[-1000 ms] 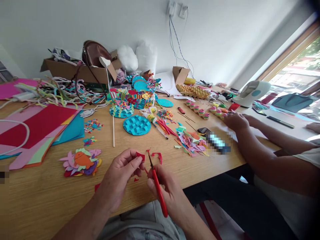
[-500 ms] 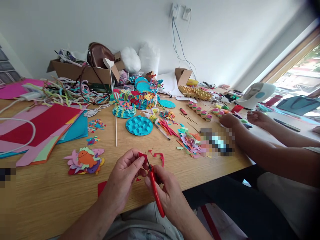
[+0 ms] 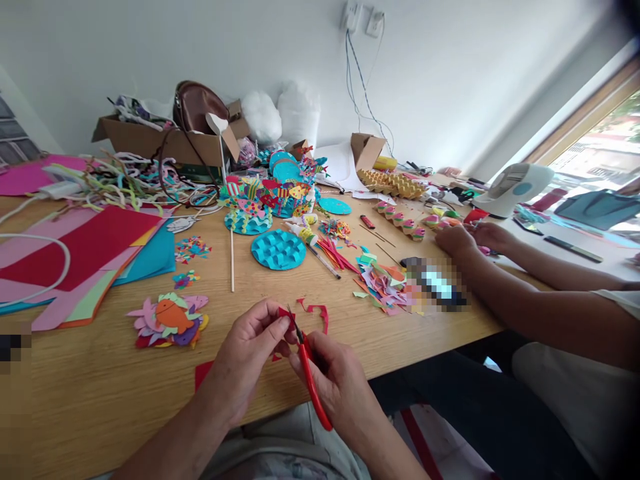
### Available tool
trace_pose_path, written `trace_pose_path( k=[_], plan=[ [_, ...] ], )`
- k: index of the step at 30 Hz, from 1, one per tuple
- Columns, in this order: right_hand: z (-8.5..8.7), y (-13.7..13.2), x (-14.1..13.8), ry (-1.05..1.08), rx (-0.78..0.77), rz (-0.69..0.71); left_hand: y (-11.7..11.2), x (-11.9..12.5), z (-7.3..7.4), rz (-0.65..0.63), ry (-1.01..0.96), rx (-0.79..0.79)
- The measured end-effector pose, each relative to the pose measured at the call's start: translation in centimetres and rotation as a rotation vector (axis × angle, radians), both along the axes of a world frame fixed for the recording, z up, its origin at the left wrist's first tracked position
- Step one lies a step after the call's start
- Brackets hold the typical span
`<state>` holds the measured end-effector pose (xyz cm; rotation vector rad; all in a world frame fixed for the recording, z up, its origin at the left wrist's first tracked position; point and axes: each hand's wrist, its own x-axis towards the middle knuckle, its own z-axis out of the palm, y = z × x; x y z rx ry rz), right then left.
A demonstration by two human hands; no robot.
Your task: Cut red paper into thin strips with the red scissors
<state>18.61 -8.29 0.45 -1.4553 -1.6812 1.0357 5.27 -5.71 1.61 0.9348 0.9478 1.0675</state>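
Between the thumb and fingers of my left hand (image 3: 257, 350) is a small piece of red paper (image 3: 283, 312). My right hand (image 3: 336, 373) grips red-handled scissors (image 3: 315, 395), whose blades point up beside the paper; whether they touch it I cannot make out. Thin red offcuts (image 3: 320, 310) lie on the table just beyond my hands. A larger red sheet (image 3: 203, 373) shows partly from behind my left wrist. Left of my hands sits a pile of paper fish cutouts (image 3: 173, 320), an orange one on top.
Coloured paper sheets (image 3: 100, 247) cover the table's left side. A blue textured disc (image 3: 278, 250) and glue bottles (image 3: 305, 233) stand ahead. Paper scraps (image 3: 383, 283) lie to the right, near a blurred dark device (image 3: 440, 283). A co-worker's hands (image 3: 457, 240) work at the far right.
My hands stay almost in place, with the scissors' blades shifted slightly at the red paper. The co-worker's two hands have come closer together.
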Motion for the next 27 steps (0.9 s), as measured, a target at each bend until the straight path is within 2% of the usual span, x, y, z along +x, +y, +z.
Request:
trace_pose_path(
  k=[9,18,24,27],
  plan=[
    [-0.22,-0.30,0.35,-0.033,-0.043,0.016,-0.11,-0.32,-0.11,0.014,0.029,-0.013],
    [-0.33,-0.14,0.37,-0.084,-0.020,0.033,0.05,-0.55,-0.58,0.035,0.018,0.002],
    [-0.61,-0.14,0.22,-0.051,-0.013,0.028,-0.33,-0.59,-0.70,0.057,-0.049,-0.014],
    [-0.70,-0.13,0.12,-0.050,-0.001,0.034,-0.41,-0.61,-0.86,0.041,-0.020,-0.026]
  ],
)
